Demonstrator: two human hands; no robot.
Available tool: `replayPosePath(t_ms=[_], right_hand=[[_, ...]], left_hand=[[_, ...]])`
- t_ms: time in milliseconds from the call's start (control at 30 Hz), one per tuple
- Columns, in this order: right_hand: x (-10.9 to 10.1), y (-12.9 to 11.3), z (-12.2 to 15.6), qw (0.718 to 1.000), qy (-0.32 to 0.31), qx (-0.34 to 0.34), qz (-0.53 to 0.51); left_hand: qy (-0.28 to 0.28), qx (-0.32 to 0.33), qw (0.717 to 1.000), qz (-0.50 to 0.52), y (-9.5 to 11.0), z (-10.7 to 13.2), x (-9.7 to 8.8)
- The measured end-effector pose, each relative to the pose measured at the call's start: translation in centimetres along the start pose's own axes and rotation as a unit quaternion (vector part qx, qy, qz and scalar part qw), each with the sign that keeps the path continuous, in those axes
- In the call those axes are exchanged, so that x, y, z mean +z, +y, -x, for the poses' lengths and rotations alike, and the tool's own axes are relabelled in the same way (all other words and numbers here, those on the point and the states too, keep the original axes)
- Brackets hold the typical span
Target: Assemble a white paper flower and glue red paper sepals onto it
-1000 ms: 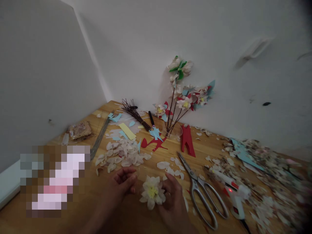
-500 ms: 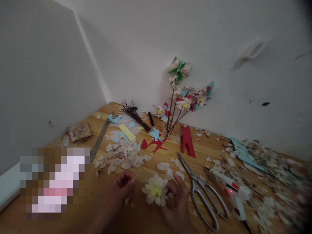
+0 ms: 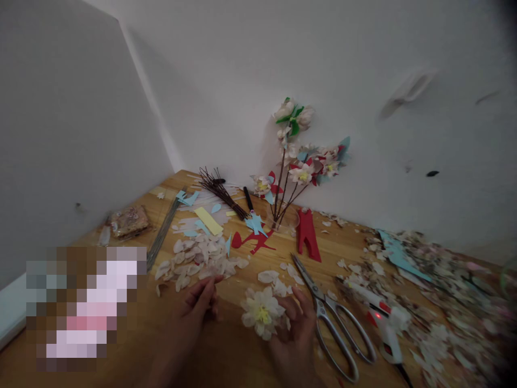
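Note:
My right hand (image 3: pixel 294 334) holds a white paper flower with a yellow centre (image 3: pixel 262 313) just above the wooden table (image 3: pixel 226 355), fingers curled behind its petals. My left hand (image 3: pixel 196 306) is to the left of the flower, fingers stretched forward, their tips at the near edge of a pile of loose white petals (image 3: pixel 197 257). Whether a petal lies under those fingertips is not visible.
Steel scissors (image 3: pixel 334 327) lie right of the flower, then a white glue gun (image 3: pixel 383 323) with a red light. A cup of finished flowers on stems (image 3: pixel 297 167) stands by the wall. Red cut-outs (image 3: pixel 306 235), blue scraps, wires (image 3: pixel 163 231), dark stems (image 3: pixel 222 189) and petal litter (image 3: pixel 436 302) surround them.
My left hand has uncurled and reached forward to the petal pile. My right hand with the flower has shifted slightly right and away from the left hand.

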State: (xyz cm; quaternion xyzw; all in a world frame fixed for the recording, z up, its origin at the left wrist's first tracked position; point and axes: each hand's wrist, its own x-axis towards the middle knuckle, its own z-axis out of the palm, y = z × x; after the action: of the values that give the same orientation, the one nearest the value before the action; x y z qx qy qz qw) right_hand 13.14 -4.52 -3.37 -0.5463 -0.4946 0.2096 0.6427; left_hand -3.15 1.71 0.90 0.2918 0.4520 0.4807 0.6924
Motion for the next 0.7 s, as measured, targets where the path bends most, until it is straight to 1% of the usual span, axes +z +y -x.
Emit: replayPosePath(t_ms=[67, 200, 333, 400, 500, 567, 700], right_hand=[[-0.1, 0.2, 0.0, 1.000, -0.006, -0.001, 0.002], [0.0, 0.2, -0.1, 0.998, -0.011, 0.055, 0.014], [0.6, -0.4, -0.6, 0.992, 0.023, 0.121, -0.023], [0.8, -0.7, -0.8, 0.988, 0.028, 0.146, -0.030], [0.8, -0.9, -1.0, 0.987, 0.023, 0.155, -0.035], [0.6, -0.8, -1.0, 0.987, 0.013, 0.153, -0.049], [0.1, -0.5, -0.7, 0.987, -0.031, 0.155, -0.037]], left_hand=[[0.008, -0.001, 1.000, 0.002, -0.4, -0.2, -0.1], [0.024, 0.011, 1.000, 0.003, -1.1, -0.5, -0.4], [0.000, -0.013, 1.000, -0.016, -0.9, -0.2, -0.4], [-0.006, -0.016, 1.000, -0.018, -0.6, 0.0, -0.2], [0.004, -0.002, 1.000, -0.020, -0.6, 0.1, -0.1], [0.000, 0.009, 0.999, -0.041, -0.8, 0.1, -0.1], [-0.008, 0.002, 0.996, -0.092, -1.3, 0.0, -0.2]])
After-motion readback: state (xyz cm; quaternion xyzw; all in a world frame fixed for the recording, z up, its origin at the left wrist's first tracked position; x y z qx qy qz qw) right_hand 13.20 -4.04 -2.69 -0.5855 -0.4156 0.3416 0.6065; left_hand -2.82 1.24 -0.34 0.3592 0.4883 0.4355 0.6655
